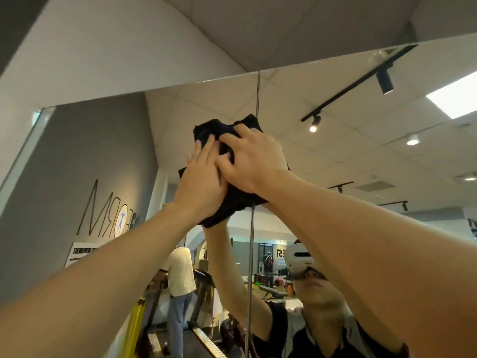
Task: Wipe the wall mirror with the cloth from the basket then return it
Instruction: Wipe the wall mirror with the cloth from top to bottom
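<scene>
Black cloth (233, 202) pressing against wall mirror (296, 99); left hand (204, 182) lying flat, right hand (254, 161) gripping, fingers curling into fabric.

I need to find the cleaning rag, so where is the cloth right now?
In the head view, the black cloth is high on the wall mirror, under both hands, over the vertical seam.

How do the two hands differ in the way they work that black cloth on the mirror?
The left hand lies flat, fingers straight, pressing the cloth; the right hand has curled fingers bunching the fabric. The left hand sits lower and left; the right hand overlaps it, reaching higher. Both hold the same cloth against the mirror, near its vertical seam.
</scene>
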Demonstrator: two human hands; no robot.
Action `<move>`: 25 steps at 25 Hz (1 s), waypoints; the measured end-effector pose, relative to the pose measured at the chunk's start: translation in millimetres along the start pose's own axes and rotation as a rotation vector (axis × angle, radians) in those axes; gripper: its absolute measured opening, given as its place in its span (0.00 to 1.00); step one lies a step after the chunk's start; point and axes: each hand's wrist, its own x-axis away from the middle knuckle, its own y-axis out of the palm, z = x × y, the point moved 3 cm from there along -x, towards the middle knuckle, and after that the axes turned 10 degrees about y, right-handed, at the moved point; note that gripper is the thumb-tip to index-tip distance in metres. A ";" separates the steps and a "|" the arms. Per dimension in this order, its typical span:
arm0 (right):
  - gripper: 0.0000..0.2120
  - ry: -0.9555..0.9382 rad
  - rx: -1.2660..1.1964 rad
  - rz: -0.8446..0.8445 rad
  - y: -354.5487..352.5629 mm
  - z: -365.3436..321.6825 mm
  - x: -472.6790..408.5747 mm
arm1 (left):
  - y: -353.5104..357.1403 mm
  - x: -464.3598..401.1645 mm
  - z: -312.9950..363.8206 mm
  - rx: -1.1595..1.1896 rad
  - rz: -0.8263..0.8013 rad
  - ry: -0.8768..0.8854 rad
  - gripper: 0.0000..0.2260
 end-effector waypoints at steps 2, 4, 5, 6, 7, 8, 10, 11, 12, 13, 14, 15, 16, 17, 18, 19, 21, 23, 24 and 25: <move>0.18 0.039 -0.009 0.022 2.9 -8.3 11.2 | -1.2 8.3 -7.8 -0.014 0.035 0.048 0.30; 0.19 -0.025 -0.038 -0.007 2.9 -9.9 70.6 | 10.7 68.5 8.6 0.030 0.051 0.072 0.30; 0.20 -0.063 -0.068 -0.044 1.8 -10.5 105.2 | 17.5 104.0 20.5 0.053 0.036 0.077 0.30; 0.21 -0.096 -0.096 -0.068 -1.0 -10.1 132.2 | 24.1 132.4 29.9 0.063 0.021 0.070 0.30; 0.21 -0.120 -0.097 -0.068 -1.2 -4.7 141.8 | 27.9 143.5 34.8 0.073 0.022 0.070 0.30; 0.20 -0.148 -0.074 -0.058 -0.7 0.8 135.3 | 28.7 138.7 34.7 0.082 0.029 0.070 0.30; 0.19 -0.136 0.010 -0.029 1.4 -0.7 97.0 | 22.7 100.3 23.1 0.078 0.043 0.052 0.30; 0.19 -0.100 0.032 -0.010 4.2 -2.9 72.8 | 16.4 73.4 13.5 0.072 0.043 0.049 0.30; 0.19 -0.056 0.028 -0.008 5.2 -5.1 50.4 | 8.4 48.4 4.5 0.072 0.040 0.050 0.30; 0.19 -0.018 0.007 -0.009 6.4 -7.5 34.7 | 2.9 33.0 -2.8 0.067 0.042 0.045 0.30; 0.20 0.001 -0.011 -0.011 8.7 -10.6 27.6 | 1.4 28.2 -7.7 0.059 0.045 0.037 0.30; 0.20 -0.002 -0.025 -0.012 10.1 -12.9 31.0 | 2.4 33.5 -8.2 0.053 0.053 0.032 0.30; 0.20 -0.016 -0.031 -0.014 10.2 -12.9 43.6 | 5.7 47.4 -5.2 0.052 0.056 0.027 0.30; 0.20 -0.039 -0.041 -0.022 9.7 -12.3 63.6 | 9.9 67.4 1.0 0.045 0.043 0.023 0.30; 0.20 -0.069 -0.051 -0.043 9.0 -13.0 86.6 | 13.9 91.2 7.4 0.024 0.016 0.020 0.31; 0.22 -0.094 -0.058 -0.089 8.8 -13.8 109.0 | 17.2 113.4 13.7 -0.001 -0.020 0.020 0.31; 0.24 -0.118 -0.038 -0.181 9.5 -12.2 140.5 | 22.6 143.3 24.1 -0.023 -0.078 0.014 0.30; 0.25 -0.124 -0.026 -0.217 5.9 -8.5 150.6 | 24.5 150.1 32.7 -0.010 -0.104 -0.003 0.30; 0.26 -0.128 -0.019 -0.219 3.3 -4.4 151.1 | 26.1 148.0 37.7 -0.006 -0.111 0.001 0.31; 0.27 -0.128 -0.014 -0.214 0.8 2.2 150.3 | 28.0 143.5 43.8 -0.003 -0.115 0.010 0.31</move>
